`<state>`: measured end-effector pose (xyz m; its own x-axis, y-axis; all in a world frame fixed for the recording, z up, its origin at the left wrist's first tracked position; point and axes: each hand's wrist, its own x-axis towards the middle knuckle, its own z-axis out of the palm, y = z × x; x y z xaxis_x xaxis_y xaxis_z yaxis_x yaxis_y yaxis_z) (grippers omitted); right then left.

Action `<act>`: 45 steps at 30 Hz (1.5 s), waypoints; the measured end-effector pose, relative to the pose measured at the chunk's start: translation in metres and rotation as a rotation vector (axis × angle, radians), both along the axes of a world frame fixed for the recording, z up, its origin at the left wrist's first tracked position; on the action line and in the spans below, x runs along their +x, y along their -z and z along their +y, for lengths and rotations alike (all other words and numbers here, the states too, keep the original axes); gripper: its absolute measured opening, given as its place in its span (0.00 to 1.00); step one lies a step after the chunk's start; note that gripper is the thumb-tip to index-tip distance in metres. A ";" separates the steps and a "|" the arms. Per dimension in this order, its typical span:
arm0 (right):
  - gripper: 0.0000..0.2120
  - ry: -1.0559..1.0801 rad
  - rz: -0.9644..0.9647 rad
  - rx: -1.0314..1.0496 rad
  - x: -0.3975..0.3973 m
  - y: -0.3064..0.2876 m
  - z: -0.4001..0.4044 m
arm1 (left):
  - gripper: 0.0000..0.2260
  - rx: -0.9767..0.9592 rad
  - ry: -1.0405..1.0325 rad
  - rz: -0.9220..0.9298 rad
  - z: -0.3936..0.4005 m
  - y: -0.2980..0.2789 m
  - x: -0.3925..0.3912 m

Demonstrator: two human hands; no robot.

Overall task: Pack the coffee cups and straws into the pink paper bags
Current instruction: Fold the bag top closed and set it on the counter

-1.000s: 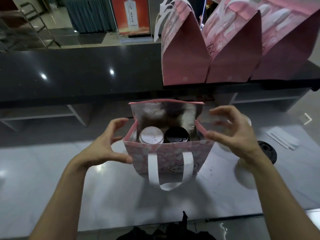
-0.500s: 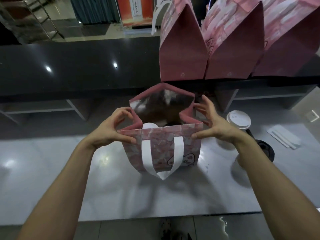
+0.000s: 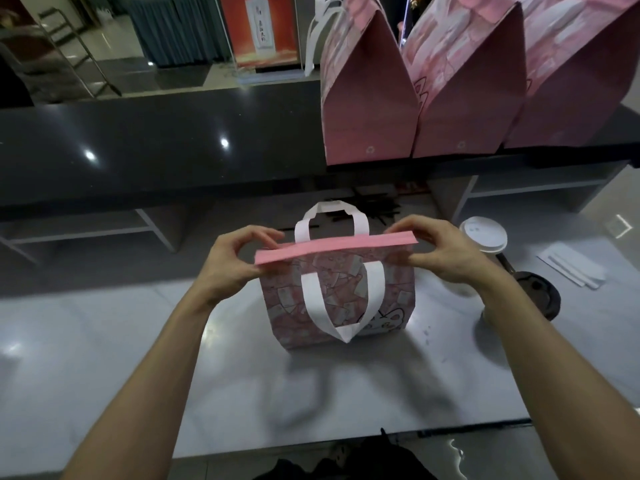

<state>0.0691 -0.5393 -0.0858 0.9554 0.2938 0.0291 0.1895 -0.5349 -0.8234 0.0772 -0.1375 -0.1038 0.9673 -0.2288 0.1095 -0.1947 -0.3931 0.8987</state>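
Now the pink bag [image 3: 337,303] is shut; before it gaped open. My left hand [image 3: 228,263] and right hand [image 3: 446,252] pinch its flat top.

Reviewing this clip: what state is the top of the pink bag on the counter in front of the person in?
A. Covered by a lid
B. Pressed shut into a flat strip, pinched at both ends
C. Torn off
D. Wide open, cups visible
B: the left hand and right hand pinch the ends of the pink bag, whose top edge is flattened closed.

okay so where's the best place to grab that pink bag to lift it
Probably the far white handle, taken from above: it stands upright above the pink bag, whose pinched-shut top edge both hands hold, left hand and right hand. The near handle hangs down.
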 end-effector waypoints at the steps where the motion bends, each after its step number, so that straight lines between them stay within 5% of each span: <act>1: 0.21 0.021 -0.012 -0.006 -0.001 0.001 0.001 | 0.14 -0.015 -0.042 -0.014 -0.004 0.002 -0.001; 4: 0.17 0.056 -0.022 -0.029 -0.003 0.007 0.003 | 0.14 0.023 -0.127 -0.070 -0.014 0.005 -0.005; 9: 0.25 0.067 -0.178 -0.070 -0.011 0.015 0.010 | 0.17 0.085 -0.100 -0.260 -0.018 0.009 -0.005; 15: 0.20 0.062 -0.330 -0.211 -0.012 0.020 0.015 | 0.14 0.204 -0.078 -0.350 -0.014 0.004 -0.004; 18: 0.17 0.034 -0.335 -0.204 -0.014 0.017 0.014 | 0.21 0.235 -0.052 -0.327 -0.010 -0.002 -0.007; 24: 0.24 0.027 -0.320 -0.308 -0.001 0.010 0.020 | 0.18 0.373 0.011 -0.314 -0.014 -0.015 0.002; 30: 0.11 0.006 -0.293 -0.341 0.017 0.000 0.024 | 0.10 0.471 0.047 -0.285 -0.019 -0.022 0.014; 45: 0.04 0.074 -0.267 -0.358 0.019 0.009 0.015 | 0.07 0.582 -0.010 -0.348 -0.002 -0.017 0.014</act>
<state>0.0881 -0.5243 -0.0953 0.9470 0.2618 0.1863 0.3210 -0.7972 -0.5113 0.0908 -0.1396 -0.0867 0.9005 -0.3358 0.2761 -0.4278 -0.7974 0.4255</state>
